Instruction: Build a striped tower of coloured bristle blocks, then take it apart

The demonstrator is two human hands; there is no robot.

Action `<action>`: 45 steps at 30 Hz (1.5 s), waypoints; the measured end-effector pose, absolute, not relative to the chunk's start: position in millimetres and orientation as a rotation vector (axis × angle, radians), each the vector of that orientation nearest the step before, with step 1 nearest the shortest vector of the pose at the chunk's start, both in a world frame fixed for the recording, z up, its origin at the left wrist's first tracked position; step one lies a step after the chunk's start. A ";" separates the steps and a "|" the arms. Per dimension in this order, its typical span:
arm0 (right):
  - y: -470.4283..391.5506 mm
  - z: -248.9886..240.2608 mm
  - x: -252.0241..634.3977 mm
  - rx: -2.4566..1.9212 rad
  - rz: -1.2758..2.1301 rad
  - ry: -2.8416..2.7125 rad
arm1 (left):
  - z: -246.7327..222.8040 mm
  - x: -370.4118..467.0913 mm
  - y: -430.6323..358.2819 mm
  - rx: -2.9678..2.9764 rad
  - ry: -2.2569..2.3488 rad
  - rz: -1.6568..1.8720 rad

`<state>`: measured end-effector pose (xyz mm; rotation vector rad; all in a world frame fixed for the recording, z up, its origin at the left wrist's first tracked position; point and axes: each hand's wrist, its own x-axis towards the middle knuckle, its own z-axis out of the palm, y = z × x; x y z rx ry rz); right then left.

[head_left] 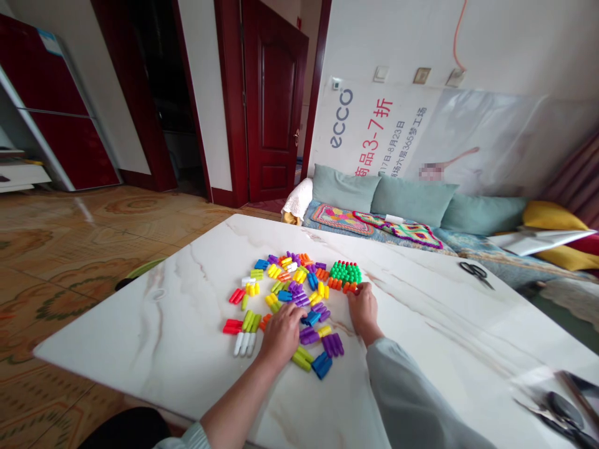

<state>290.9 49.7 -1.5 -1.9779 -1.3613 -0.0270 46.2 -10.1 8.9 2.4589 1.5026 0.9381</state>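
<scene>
Two hands are working the desk (187, 349): left hand (281, 333) is lying spread on scattered pegs (290, 293) (too many to count); right hand (362, 308) is pinching an orange peg (352, 287) at one o'clock beside one green peg cluster (345, 272).

I count my two hands on the marble table (187, 349): my left hand (281, 333) and my right hand (364, 310), both in the spread of colourful plastic pegs (299, 293), which are too many and too jumbled for me to number exactly. Beside the spread, at its far right edge, there is one green assembled cluster (345, 272), and further right of it one pair of scissors (475, 271). Beyond the table I count three blue-green cushions (412, 199) and one yellow cushion (552, 215).
</scene>
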 end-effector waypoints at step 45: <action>-31.7 -14.9 304.0 -1.590 -0.208 -2.163 | 10.2 45.9 -13.8 2.506 1.406 0.990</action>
